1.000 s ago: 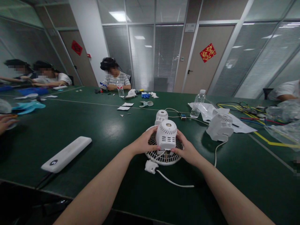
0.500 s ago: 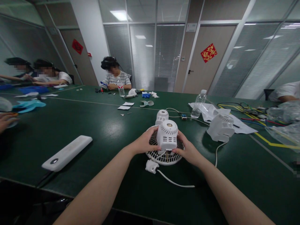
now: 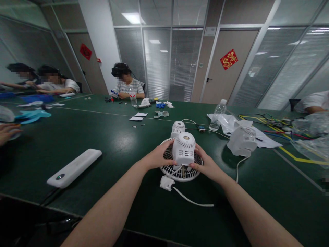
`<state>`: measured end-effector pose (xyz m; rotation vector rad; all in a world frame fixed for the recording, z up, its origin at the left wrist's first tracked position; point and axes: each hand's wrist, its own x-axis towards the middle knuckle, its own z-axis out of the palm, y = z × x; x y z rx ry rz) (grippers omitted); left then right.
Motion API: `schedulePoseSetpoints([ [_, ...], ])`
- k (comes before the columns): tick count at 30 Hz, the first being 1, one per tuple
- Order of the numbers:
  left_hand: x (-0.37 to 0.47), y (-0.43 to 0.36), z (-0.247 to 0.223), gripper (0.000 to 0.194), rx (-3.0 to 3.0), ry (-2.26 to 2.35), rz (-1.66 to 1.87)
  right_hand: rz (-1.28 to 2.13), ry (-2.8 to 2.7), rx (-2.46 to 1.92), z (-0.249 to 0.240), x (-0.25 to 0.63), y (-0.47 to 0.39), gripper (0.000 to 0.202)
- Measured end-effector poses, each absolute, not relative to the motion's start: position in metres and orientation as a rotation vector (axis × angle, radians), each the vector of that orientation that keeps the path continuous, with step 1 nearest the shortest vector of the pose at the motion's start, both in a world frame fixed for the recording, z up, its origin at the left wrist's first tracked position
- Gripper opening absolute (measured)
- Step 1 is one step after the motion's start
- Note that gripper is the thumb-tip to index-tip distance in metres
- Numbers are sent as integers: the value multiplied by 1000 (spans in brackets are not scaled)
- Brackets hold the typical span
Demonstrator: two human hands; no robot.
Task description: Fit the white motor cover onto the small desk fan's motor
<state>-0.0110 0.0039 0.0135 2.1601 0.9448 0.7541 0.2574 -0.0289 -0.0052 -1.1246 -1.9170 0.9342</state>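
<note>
A white slotted motor housing stands over a round white fan grille in front of me. My left hand grips the housing's left side, thumb low and fingers higher up. On its right side, my right hand holds it the same way. Just behind is a second white housing. A white block with a cable lies at the grille's front edge. Farther right, another white housing rests on the table with its cord hanging toward me.
A long white device lies at the left. Clear bottles, white paper, plastic bags and wires lie at the right. A person's hand shows at the left edge; several people sit around the green table.
The view has shifted very slightly. Both hands keep their hold on the housing, which has not visibly moved on the grille.
</note>
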Motion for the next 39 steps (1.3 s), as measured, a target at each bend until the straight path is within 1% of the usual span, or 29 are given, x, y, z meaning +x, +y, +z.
schedulePoseSetpoints([
  [3,-11,4,13,91,2156,932,765,989,-1918,-1079,-7,259,-28,88],
  [7,-11,3,11,93,2143,911,763,972,-1913,-1082,-6,258,-29,87],
  [13,-9,3,8,104,2140,923,747,956,-1941,-1090,-7,260,-27,88],
  [19,-8,5,4,100,2145,967,759,936,-1980,-1063,-11,258,-26,87],
  [24,-8,7,3,104,2148,978,764,880,-2024,-1174,-1,254,-33,85],
  [29,-8,6,4,108,2178,976,728,896,-2047,-1195,0,257,-33,88],
  [35,-7,5,10,108,2223,1005,653,913,-2056,-1169,2,258,-35,89],
  [39,-8,4,12,107,2255,967,669,855,-2084,-1151,6,254,-39,96],
])
